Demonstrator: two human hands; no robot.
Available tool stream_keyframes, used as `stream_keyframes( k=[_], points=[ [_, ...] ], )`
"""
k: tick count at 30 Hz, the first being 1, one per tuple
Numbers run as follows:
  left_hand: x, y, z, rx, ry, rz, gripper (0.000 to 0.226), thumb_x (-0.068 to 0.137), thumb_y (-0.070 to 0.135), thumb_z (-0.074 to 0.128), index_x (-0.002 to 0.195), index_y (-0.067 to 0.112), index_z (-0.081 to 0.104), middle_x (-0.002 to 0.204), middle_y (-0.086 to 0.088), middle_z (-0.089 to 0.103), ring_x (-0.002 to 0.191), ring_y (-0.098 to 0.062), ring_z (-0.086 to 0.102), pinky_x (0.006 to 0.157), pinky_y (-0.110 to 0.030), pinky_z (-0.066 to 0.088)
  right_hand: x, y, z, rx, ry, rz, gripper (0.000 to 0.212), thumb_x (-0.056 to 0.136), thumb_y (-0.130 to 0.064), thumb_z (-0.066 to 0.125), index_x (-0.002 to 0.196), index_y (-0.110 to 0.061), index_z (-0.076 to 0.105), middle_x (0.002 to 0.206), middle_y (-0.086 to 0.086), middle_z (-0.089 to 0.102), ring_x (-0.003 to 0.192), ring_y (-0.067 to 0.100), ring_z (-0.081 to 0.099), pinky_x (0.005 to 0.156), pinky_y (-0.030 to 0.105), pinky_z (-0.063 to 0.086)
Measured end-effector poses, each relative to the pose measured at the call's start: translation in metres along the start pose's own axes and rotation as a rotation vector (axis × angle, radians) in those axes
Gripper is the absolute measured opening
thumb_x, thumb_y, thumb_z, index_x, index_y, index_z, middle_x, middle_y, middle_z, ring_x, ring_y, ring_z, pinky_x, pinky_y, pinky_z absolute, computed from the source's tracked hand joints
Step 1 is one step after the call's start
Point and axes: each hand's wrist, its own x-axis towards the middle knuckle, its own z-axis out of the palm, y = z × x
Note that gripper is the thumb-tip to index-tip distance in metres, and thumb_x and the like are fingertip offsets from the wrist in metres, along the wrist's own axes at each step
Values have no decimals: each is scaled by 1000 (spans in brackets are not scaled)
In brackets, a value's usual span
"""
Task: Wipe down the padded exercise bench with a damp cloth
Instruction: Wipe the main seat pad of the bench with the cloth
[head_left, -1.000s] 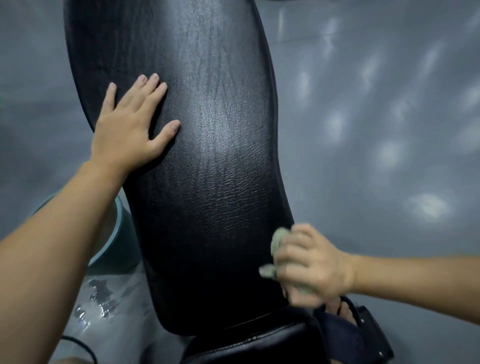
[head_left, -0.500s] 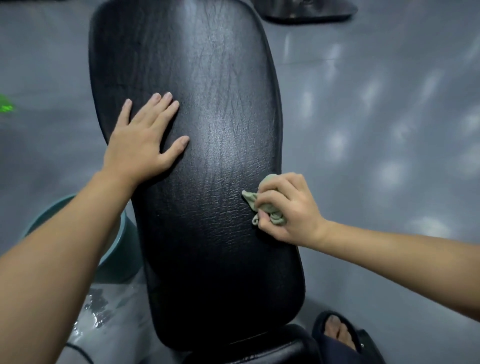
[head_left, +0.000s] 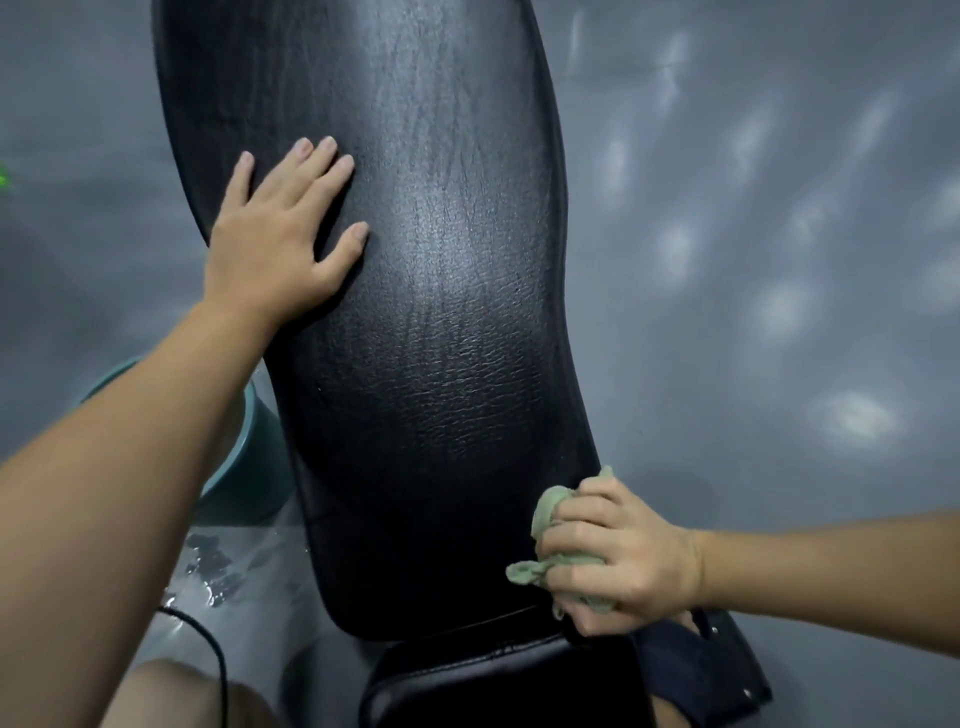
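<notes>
The long black padded bench back (head_left: 415, 322) runs from the top of the view down to the middle. Below it lies the black seat pad (head_left: 498, 680). My left hand (head_left: 280, 234) rests flat on the pad's upper left part, fingers straight and spread. At the pad's lower right edge my right hand (head_left: 618, 551) grips a bunched pale green cloth (head_left: 550, 519) and holds it against the side of the padding. A tail of the cloth sticks out to the left of my fingers.
A teal bucket (head_left: 249, 457) stands on the grey floor left of the bench, partly behind my left forearm. Water is spilled on the floor (head_left: 218, 566) near it. A thin black cable (head_left: 208, 644) hangs at the lower left. A dark sandalled foot (head_left: 701, 660) shows at the lower right.
My right hand has drawn the cloth from the middle of the pad's right side down to its lower right edge. The left hand stays flat in the same place.
</notes>
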Motion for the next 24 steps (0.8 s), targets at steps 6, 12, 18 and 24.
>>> stream_keyframes(
  k=[6, 12, 18, 24],
  points=[
    [1, -1, 2, -11, 21, 3, 61, 102, 55, 38, 155, 24, 39, 164, 4, 33, 153, -14, 27, 125, -51, 14, 50, 55, -19, -71, 88, 105, 17, 89, -31, 72, 95, -15, 75, 95, 6, 70, 94, 27, 65, 76, 39, 50],
    [-1, -2, 0, -24, 18, -8, 61, 102, 54, 38, 156, 25, 39, 164, 4, 33, 153, -12, 25, 126, -49, 12, 88, 91, -19, -66, 284, 452, 10, 88, -24, 74, 89, -14, 75, 101, 0, 68, 96, 25, 60, 84, 47, 44],
    [-1, -3, 1, -15, 40, 1, 63, 101, 55, 39, 155, 23, 41, 163, 4, 35, 152, -13, 28, 125, -51, 16, 48, 44, -6, -34, 247, 265, 12, 82, -21, 74, 92, -17, 74, 105, 2, 68, 98, 24, 63, 84, 44, 45],
    [-1, 0, 0, 0, 24, 0, 64, 99, 56, 40, 154, 22, 43, 163, 4, 36, 152, -13, 29, 125, -50, 16, 93, 107, -18, -90, 263, 369, 10, 88, -27, 75, 92, -19, 76, 105, -3, 67, 99, 23, 63, 87, 42, 46]
  ],
)
